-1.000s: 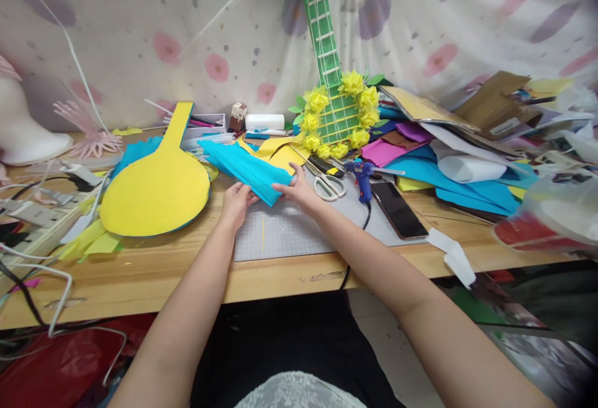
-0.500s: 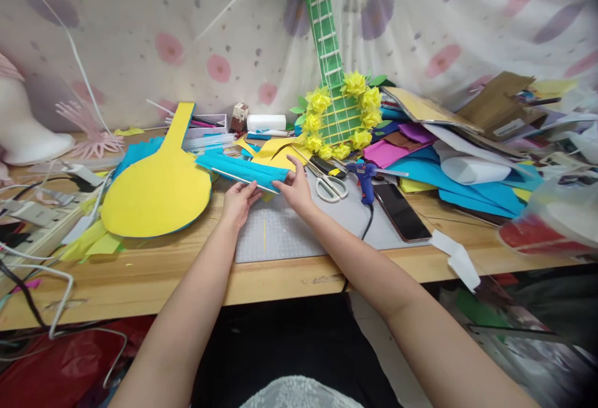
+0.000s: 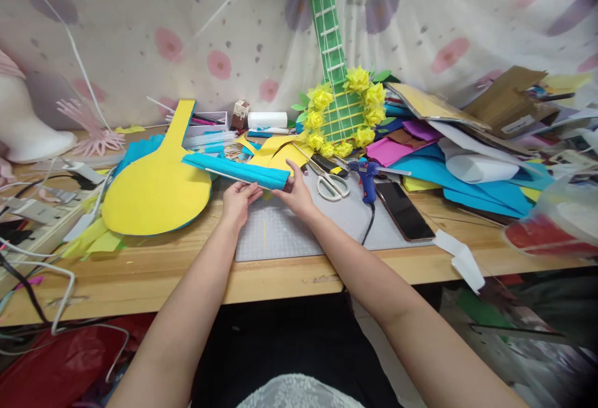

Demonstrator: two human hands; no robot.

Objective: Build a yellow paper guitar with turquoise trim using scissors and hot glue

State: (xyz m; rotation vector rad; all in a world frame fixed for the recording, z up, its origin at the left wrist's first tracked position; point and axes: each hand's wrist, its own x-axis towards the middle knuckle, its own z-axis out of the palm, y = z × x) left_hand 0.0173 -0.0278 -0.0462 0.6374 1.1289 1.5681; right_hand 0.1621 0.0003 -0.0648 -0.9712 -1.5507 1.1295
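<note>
Both hands hold a long blue strip, which looks like crepe paper (image 3: 238, 170), with a thin white stick (image 3: 222, 176) along its near edge. My left hand (image 3: 239, 202) pinches the lower edge near the middle. At the right end, my right hand (image 3: 295, 193) grips the paper between thumb and fingers. The strip hangs over the grey cutting mat (image 3: 280, 233), and its left end overlaps a yellow guitar-shaped cutout (image 3: 156, 199) with blue edges. Just right of my right hand lie scissors (image 3: 331, 185) with white handles.
A blue glue gun (image 3: 367, 177) and a phone (image 3: 404, 212) lie on the mat's right. Behind stands a green paper guitar (image 3: 332, 40) with yellow flowers. Coloured sheets (image 3: 486, 177) pile up at right; cables and a power strip (image 3: 42, 218) run along the left.
The blue paper has turned over toward me around the stick, showing a wider rounded face, and its left end reaches farther left. My hands have barely moved.
</note>
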